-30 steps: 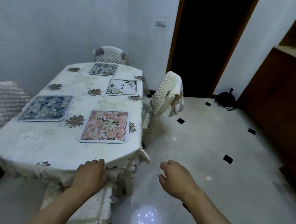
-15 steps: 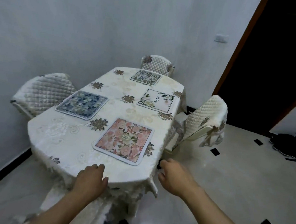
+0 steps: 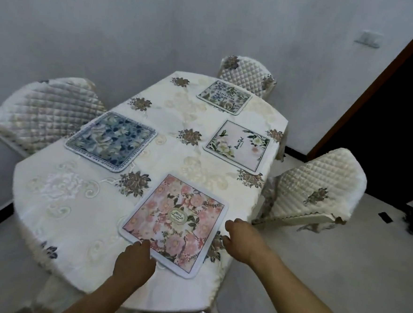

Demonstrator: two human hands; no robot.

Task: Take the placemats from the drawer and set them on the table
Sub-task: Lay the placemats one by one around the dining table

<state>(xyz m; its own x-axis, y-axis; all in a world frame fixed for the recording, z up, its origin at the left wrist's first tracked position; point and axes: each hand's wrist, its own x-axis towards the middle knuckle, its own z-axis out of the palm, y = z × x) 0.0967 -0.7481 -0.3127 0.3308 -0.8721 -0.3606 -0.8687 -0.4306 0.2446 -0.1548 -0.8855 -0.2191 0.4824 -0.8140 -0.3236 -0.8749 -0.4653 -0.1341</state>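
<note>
Table [image 3: 78,223]: pink placemat [image 3: 175,223] between left hand [image 3: 133,263], right hand [image 3: 243,242]; both loosely curled, empty.

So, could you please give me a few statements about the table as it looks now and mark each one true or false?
1. Four placemats lie on the table. True.
2. The pink placemat is the farthest from the person. False: it is the nearest.
3. The left hand touches the pink placemat's near edge. True.
4. The right hand holds a fifth placemat. False: it holds nothing.
5. The blue placemat overlaps another. False: it lies apart.
</note>
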